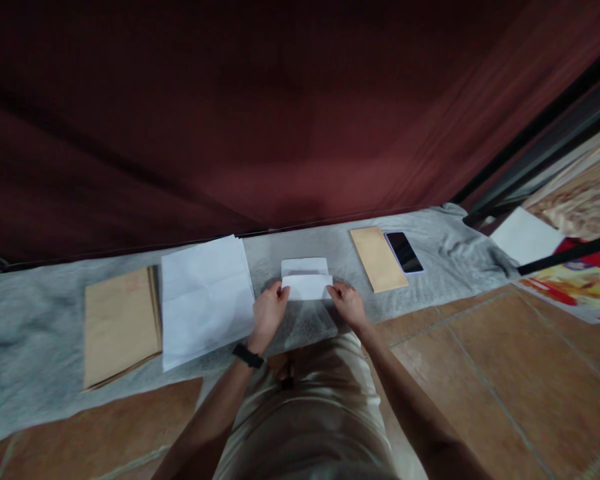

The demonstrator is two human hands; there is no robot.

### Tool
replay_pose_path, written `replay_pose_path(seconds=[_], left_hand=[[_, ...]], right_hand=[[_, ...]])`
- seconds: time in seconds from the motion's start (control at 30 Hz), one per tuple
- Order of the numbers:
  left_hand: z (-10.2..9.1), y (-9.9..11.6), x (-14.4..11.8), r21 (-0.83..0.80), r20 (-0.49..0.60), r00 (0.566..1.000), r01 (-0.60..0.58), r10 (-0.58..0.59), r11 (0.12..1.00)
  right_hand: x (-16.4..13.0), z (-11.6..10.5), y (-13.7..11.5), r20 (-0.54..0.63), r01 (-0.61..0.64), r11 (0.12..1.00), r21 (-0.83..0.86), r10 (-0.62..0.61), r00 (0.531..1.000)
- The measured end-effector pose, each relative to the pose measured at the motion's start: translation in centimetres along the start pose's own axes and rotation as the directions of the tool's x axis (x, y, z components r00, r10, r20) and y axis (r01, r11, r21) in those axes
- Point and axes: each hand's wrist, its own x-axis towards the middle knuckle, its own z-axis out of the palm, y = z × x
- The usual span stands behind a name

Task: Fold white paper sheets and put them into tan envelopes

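A white folded sheet of paper (307, 288) is held just above the grey cloth in front of me, its upper part standing out behind the nearer strip. My left hand (270, 305), with a dark band at the wrist, pinches the left end of the strip. At the opposite end, my right hand (347, 302) has thumb and fingers closed on the paper. Left of my hands lies a stack of white paper sheets (205, 300), creased across. To the right is a brown envelope (379, 259).
Brown envelopes (123, 327) are piled at the left on the grey cloth (25, 347). A phone (404, 252) lies beside the single envelope on the right. Dark red fabric (300, 133) rises behind the cloth. Black metal bars (535, 140) stand at the right, above the tiled floor (480, 367).
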Motion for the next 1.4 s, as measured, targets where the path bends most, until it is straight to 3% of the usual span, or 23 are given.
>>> replay_pose_path(seconds=[0.17, 0.37, 0.77, 1.03, 1.4], left_hand=[[-0.2, 0.6, 1.4, 0.040, 0.026, 0.999, 0.044, -0.045, 0.998], [0.1, 0.9, 2.4, 0.083, 0.035, 0.997, 0.063, -0.066, 0.995], [0.0, 1.8, 3.7, 0.110, -0.033, 0.995, 0.094, -0.090, 0.990], [0.0, 1.5, 4.9, 0.019, -0.022, 0.993, 0.113, -0.112, 0.993], [0.1, 0.7, 4.3, -0.109, 0.012, 0.997, 0.073, -0.072, 0.991]], right_hand=[[1.0, -0.3, -1.1, 0.053, -0.094, 0.985, -0.142, 0.102, 0.993], [1.8, -0.3, -1.8, 0.036, -0.147, 0.964, -0.223, 0.159, 0.987], [3.4, -0.1, -2.9, -0.011, -0.177, 0.932, -0.315, 0.183, 0.983], [4.5, -0.2, -3.3, -0.038, -0.174, 0.919, -0.354, 0.172, 0.984], [4.9, 0.2, -3.3, -0.047, -0.164, 0.908, -0.385, 0.158, 0.986]])
